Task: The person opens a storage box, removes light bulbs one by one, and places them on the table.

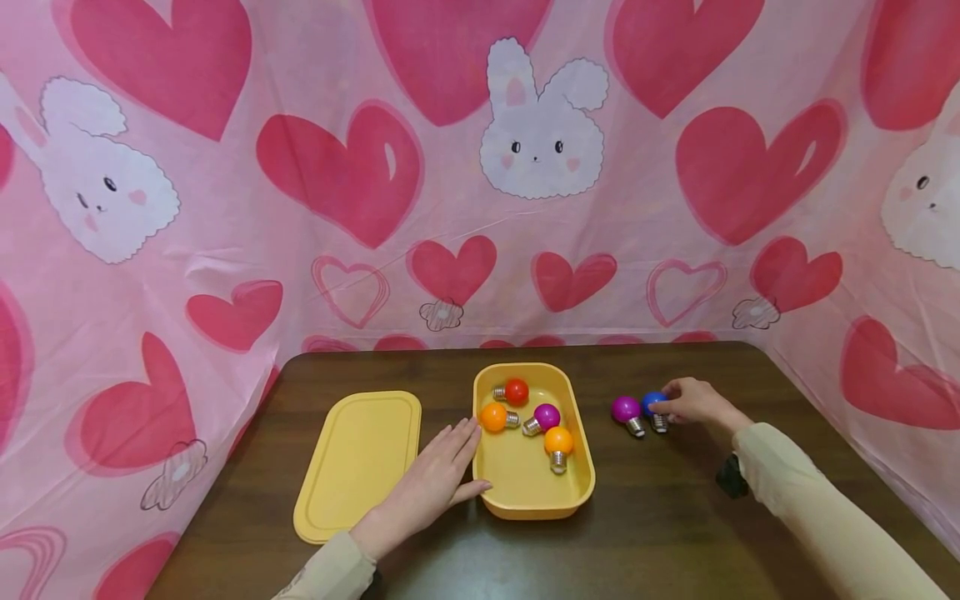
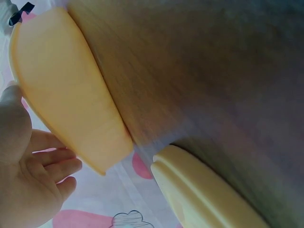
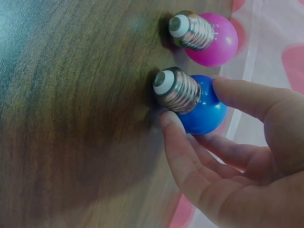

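Note:
At the right of the table, my right hand (image 1: 701, 403) pinches a blue light bulb (image 3: 205, 111) between thumb and fingers; its screw base rests on or close to the tabletop. Beside it lies a purple bulb (image 1: 625, 409), apart from the fingers. My left hand (image 1: 435, 473) lies against the left side of a yellow box (image 1: 517, 502), fingers extended and touching its rim. Inside the box are a red bulb (image 1: 517, 391), an orange bulb (image 1: 493, 417), a purple bulb (image 1: 547, 416) and a second orange bulb (image 1: 558, 441).
A flat yellow lid (image 1: 360, 467) lies on the dark wooden table (image 1: 637, 533), left of the box. Pink cloth with hearts and rabbits (image 1: 540, 150) hangs behind the table and on both sides.

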Tool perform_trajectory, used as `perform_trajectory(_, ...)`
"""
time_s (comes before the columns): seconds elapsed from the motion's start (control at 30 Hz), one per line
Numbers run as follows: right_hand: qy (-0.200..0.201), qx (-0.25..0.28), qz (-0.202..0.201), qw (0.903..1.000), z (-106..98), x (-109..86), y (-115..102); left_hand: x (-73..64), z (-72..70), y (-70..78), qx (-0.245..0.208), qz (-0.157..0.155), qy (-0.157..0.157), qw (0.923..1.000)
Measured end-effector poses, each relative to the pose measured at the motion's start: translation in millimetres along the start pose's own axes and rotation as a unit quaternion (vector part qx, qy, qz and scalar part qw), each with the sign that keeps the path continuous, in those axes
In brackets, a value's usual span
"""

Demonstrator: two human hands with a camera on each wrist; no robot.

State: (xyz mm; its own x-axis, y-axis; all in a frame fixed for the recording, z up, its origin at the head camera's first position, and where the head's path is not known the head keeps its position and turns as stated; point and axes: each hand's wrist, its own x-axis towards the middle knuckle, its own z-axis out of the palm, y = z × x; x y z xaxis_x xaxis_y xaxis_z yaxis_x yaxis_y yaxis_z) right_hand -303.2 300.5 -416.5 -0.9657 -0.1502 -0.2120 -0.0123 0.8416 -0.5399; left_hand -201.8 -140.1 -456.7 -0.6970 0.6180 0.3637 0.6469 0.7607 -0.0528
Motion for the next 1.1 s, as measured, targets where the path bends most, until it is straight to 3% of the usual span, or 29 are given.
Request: perform_trajectory(1.1,-0.001,0.017,-0.013,0.9998,0.6,-2.3,2.1,0.5,-0.9,0.9,-0.009,-0.011,-0.021,0.9997)
